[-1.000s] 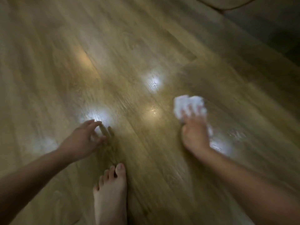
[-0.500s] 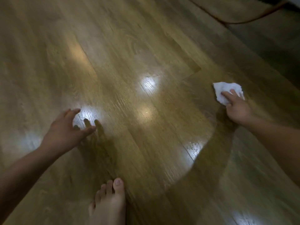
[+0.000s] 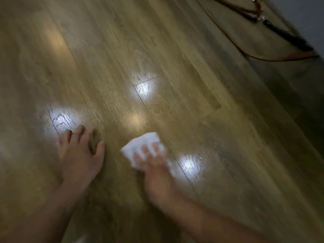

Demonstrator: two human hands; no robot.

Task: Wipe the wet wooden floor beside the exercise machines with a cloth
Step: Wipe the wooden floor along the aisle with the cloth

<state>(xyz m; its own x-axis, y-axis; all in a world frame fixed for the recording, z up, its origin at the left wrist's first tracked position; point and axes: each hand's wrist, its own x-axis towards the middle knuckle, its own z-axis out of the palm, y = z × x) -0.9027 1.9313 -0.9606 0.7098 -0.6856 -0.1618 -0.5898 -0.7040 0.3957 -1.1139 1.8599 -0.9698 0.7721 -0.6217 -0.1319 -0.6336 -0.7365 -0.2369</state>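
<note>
Cloth (image 3: 142, 148), white and crumpled, lies flat against the wooden floor (image 3: 184, 81) with the right hand (image 3: 156, 172) pressed on top of it, fingers (image 3: 144, 149) spread over its near half. The hand pins the cloth rather than bunching it in a fist, which probably lets the palm push a broad patch of fabric across the boards. The blur over both suggests a stroke in progress.

Just left of the cloth, the left hand (image 3: 80, 155) rests open and empty on the floor, fingers splayed and thumb angled toward the cloth. It looks placed there as a prop, taking the person's weight while they lean forward.

Bright glare patches sit around the cloth: one just to its right, one beyond it, one beyond the left hand. Streaky marks inside them read as a film of water, so wiping does not look finished. Since the cloth sits between these patches, the one just right of it seems the easiest reach.

Far beyond the cloth, toward the upper right corner, a thin reddish-brown cord (image 3: 233, 39) curves over the floor near a dark blurred object too unclear to name.
</note>
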